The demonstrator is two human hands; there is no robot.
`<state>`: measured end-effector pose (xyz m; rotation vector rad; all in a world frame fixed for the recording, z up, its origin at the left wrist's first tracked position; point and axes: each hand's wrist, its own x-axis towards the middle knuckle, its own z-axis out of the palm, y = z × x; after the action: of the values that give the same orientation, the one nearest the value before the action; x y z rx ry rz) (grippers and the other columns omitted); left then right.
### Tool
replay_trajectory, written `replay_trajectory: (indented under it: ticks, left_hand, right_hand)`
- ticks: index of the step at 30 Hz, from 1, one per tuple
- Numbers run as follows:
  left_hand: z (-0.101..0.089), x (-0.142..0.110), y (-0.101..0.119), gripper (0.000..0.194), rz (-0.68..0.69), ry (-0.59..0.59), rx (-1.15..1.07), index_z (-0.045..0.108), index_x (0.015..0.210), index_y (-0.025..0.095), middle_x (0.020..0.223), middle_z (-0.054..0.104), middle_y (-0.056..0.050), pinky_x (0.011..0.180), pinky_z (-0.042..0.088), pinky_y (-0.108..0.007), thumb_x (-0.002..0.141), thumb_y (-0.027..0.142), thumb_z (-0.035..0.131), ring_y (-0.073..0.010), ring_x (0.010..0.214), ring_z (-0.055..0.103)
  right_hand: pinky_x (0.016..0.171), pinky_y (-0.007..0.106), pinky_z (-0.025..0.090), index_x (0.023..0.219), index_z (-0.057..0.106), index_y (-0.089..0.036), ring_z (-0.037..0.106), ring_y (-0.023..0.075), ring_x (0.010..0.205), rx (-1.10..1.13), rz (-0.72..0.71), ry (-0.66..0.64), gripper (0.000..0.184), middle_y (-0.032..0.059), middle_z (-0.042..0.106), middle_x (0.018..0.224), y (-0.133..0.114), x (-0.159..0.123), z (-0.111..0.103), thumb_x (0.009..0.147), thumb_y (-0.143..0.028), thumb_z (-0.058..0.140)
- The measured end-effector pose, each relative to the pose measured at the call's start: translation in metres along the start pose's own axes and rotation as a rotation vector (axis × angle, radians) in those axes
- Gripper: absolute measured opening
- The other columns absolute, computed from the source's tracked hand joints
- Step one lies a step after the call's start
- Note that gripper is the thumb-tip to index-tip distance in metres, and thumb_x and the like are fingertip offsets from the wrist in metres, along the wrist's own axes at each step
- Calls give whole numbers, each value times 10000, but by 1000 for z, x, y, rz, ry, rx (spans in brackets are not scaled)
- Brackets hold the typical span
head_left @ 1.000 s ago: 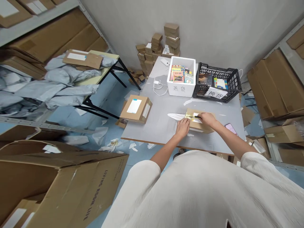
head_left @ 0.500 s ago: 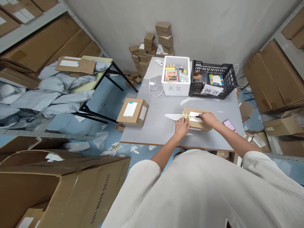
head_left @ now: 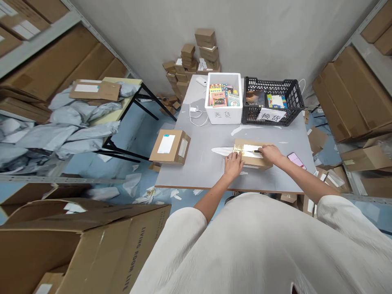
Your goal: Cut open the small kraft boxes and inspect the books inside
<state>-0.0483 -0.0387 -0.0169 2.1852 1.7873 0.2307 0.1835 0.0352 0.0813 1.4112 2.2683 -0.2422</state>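
A small cardboard box (head_left: 255,162) lies on the grey table in front of me, with a white label (head_left: 249,149) and shiny yellowish tape (head_left: 237,150) on its top. My left hand (head_left: 233,164) grips its near left corner, fingers bent over the edge beside the tape. In my right hand (head_left: 272,154), closed above the right part of the top, is a slim yellow-and-black utility knife (head_left: 257,151). Its tip points left across the label toward the tape; whether the blade cuts in is too small to tell.
A white foam box (head_left: 222,115) of books and a black crate (head_left: 272,110) stand at the back. Another cardboard box (head_left: 167,148) sits at the left edge, a phone (head_left: 296,161) at the right. A strip of white paper (head_left: 221,151) lies left of my box.
The knife in my right hand has shifted slightly to the right over the box top. My left hand stays at the box's corner. The whole view has moved a little.
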Motion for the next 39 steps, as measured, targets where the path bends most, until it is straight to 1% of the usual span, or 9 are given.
replay_trajectory:
  ticks: [8, 15, 22, 26, 30, 32, 35, 37, 39]
  left_hand:
    - [3, -1, 2, 581, 6, 8, 20, 468, 1699, 260, 1574, 599, -174, 1223, 400, -540, 1134, 392, 473, -365, 1473, 497]
    - [3, -1, 5, 586, -13, 6, 19, 471, 1704, 256, 1589, 594, -179, 1205, 415, -532, 1135, 399, 459, -368, 1488, 492]
    - [6, 1, 8, 630, -32, -2, 40, 419, 1740, 292, 1604, 575, -177, 1222, 404, -556, 1120, 381, 485, -383, 1490, 494]
    - [4, 3, 10, 611, -38, -12, 51, 438, 1719, 264, 1576, 585, -190, 1207, 418, -562, 1117, 361, 474, -385, 1469, 501]
    - [-2, 4, 18, 577, -55, -16, 57, 486, 1662, 211, 1539, 584, -217, 1205, 422, -573, 1091, 294, 496, -385, 1448, 518]
    - [-2, 7, 26, 571, -4, -15, 49, 501, 1640, 225, 1575, 556, -217, 1224, 407, -585, 1071, 264, 524, -388, 1477, 506]
    - [2, 19, 46, 590, 197, -82, 13, 506, 1623, 279, 1652, 508, -186, 1272, 359, -582, 1046, 319, 628, -384, 1547, 466]
    - [6, 32, 60, 682, 325, -152, -8, 492, 1623, 304, 1647, 518, -160, 1293, 334, -559, 995, 390, 744, -374, 1554, 470]
    - [8, 46, 72, 783, 385, -191, 0, 492, 1608, 308, 1614, 539, -149, 1292, 333, -534, 919, 419, 847, -371, 1532, 495]
  right_hand:
    - [963, 388, 484, 1357, 770, -168, 751, 319, 1162, -21, 58, -46, 407, 211, 774, 1316, 29, -24, 2, 1119, -189, 440]
    - [958, 415, 503, 1349, 785, -191, 751, 332, 1150, 4, 105, -60, 407, 220, 775, 1310, 67, -45, 14, 1113, -214, 454]
    - [945, 401, 512, 1329, 784, -226, 758, 325, 1141, 46, 130, -63, 373, 188, 780, 1296, 93, -67, 24, 1122, -264, 476]
    - [935, 395, 514, 1327, 791, -233, 756, 324, 1144, 56, 150, -56, 360, 185, 790, 1281, 113, -79, 29, 1107, -278, 509]
    - [902, 392, 514, 1309, 806, -234, 758, 334, 1133, 118, 200, -68, 350, 183, 805, 1264, 138, -91, 43, 1093, -301, 538]
    - [854, 370, 511, 1349, 792, -248, 754, 330, 1132, 183, 237, -56, 378, 160, 811, 1287, 147, -96, 52, 1101, -332, 520]
    - [802, 330, 492, 1392, 768, -266, 744, 311, 1149, 293, 253, -15, 405, 115, 815, 1316, 150, -100, 63, 1107, -369, 499]
    - [790, 308, 479, 1382, 769, -267, 743, 294, 1135, 346, 239, 9, 399, 99, 822, 1287, 148, -101, 68, 1110, -383, 501]
    - [785, 289, 468, 1366, 773, -269, 745, 278, 1107, 375, 226, 33, 389, 92, 824, 1259, 145, -100, 70, 1116, -396, 502]
